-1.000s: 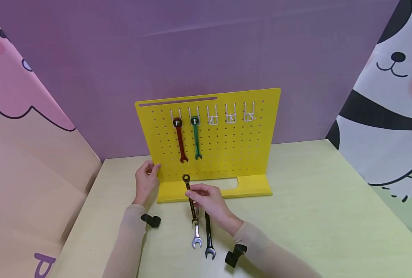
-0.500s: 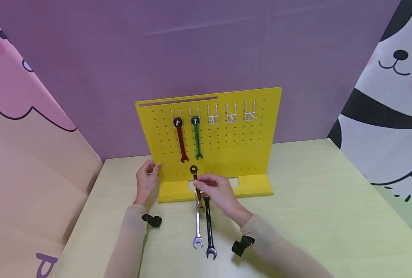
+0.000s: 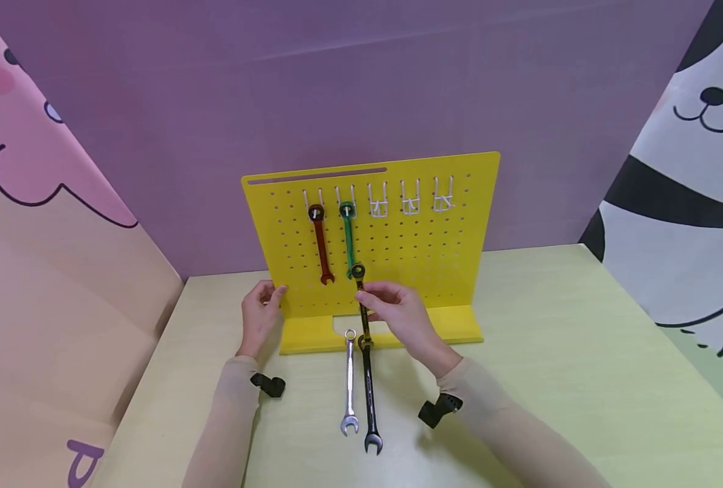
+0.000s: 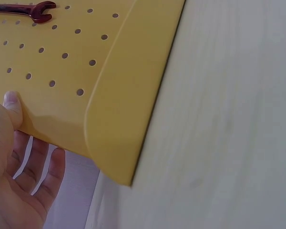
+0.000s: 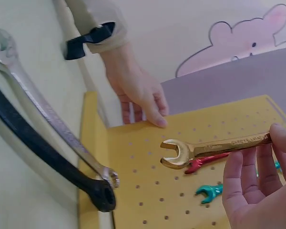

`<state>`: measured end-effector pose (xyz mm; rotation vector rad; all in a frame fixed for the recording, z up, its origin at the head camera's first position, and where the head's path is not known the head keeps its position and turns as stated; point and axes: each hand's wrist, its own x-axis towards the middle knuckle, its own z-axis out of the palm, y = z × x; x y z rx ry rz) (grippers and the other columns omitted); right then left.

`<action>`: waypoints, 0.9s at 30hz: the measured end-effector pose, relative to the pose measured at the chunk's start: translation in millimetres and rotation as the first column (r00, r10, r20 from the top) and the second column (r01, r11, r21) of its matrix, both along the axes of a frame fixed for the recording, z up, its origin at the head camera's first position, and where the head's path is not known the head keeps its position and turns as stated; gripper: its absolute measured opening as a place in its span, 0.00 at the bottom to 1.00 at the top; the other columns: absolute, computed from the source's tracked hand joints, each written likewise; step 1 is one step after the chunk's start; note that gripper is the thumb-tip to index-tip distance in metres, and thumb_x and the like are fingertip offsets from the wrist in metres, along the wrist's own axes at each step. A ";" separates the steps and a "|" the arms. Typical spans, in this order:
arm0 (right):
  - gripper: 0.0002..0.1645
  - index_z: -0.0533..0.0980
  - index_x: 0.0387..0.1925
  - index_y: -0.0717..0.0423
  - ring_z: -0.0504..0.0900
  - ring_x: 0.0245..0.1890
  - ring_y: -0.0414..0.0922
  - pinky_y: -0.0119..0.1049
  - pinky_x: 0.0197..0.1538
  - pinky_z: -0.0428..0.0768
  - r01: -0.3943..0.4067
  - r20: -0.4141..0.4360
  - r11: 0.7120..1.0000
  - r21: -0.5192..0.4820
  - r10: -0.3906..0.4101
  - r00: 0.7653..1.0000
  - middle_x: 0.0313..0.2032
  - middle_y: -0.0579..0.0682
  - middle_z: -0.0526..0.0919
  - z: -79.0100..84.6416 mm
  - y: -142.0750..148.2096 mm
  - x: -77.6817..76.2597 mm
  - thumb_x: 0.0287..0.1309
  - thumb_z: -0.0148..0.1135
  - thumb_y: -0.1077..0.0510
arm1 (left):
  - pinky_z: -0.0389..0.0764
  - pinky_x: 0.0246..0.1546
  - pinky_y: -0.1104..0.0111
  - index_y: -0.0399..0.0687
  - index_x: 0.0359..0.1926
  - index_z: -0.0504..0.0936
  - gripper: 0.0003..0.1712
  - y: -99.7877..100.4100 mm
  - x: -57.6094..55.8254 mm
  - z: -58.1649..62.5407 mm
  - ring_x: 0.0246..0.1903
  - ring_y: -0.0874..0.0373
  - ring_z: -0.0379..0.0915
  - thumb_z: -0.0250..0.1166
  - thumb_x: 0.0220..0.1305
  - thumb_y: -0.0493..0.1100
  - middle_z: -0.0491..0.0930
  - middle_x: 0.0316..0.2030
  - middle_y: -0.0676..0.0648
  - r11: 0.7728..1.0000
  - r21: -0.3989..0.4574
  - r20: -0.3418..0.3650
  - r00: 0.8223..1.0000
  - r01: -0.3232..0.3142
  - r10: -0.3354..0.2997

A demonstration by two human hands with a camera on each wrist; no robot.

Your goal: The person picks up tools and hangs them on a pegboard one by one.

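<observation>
My right hand [image 3: 401, 318] pinches a gold combination wrench [image 5: 219, 147] between thumb and fingers. Its ring end points up in front of the pegboard, and its open end hangs over the black wrench [image 3: 370, 400]. That black wrench and a silver wrench [image 3: 350, 386] lie side by side on the table. At the yellow pegboard's [image 3: 410, 264] left edge, my left hand [image 3: 260, 316] grips with the thumb in front and the fingers behind. A red wrench [image 3: 321, 247] and a green wrench [image 3: 348, 237] hang from the two leftmost hooks.
Three white wire hooks, including the middle one [image 3: 410, 198], hold nothing on the board's right half. The board's yellow base [image 3: 453, 325] stands on the pale table [image 3: 557, 352]. A purple backdrop [image 3: 361, 81] rises behind it.
My right hand has moved up and to the right, carrying the gold wrench away from above the silver one to the board's lower middle. The left hand keeps its grip on the board.
</observation>
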<state>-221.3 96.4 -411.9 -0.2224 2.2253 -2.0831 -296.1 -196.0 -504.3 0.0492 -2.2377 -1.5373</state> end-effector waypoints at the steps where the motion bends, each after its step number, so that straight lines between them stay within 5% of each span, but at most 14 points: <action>1: 0.19 0.83 0.58 0.62 0.87 0.45 0.42 0.47 0.55 0.88 0.005 -0.004 1.000 -0.006 -0.005 1.000 0.51 0.52 0.89 1.6 1.6 -1.1 0.72 0.69 0.56 | 0.73 0.35 0.76 0.38 0.43 0.82 0.10 0.5 0.1 0.6 0.37 0.53 0.74 0.69 0.75 0.43 0.79 0.35 0.42 1.000 0.000 -0.002 1.000 0.001 -0.001; 16: 0.20 0.81 0.60 0.62 0.84 0.49 0.41 0.39 0.52 0.88 0.068 -0.027 0.993 -0.099 -0.071 0.997 0.47 0.40 0.87 32.0 13.4 -15.7 0.73 0.68 0.55 | 0.72 0.35 0.76 0.37 0.44 0.83 0.11 3.2 -0.8 6.6 0.37 0.52 0.73 0.69 0.75 0.43 0.80 0.36 0.41 1.000 -0.002 -0.009 1.000 0.005 -0.005; 27: 0.20 0.82 0.60 0.59 0.84 0.49 0.40 0.33 0.49 0.87 0.080 -0.046 0.990 -0.112 -0.086 0.995 0.48 0.41 0.88 37.2 16.9 -25.3 0.73 0.68 0.54 | 0.72 0.33 0.75 0.38 0.42 0.83 0.10 0.9 1.0 2.7 0.37 0.52 0.73 0.69 0.75 0.42 0.79 0.35 0.42 1.000 0.000 0.005 1.000 0.005 -0.005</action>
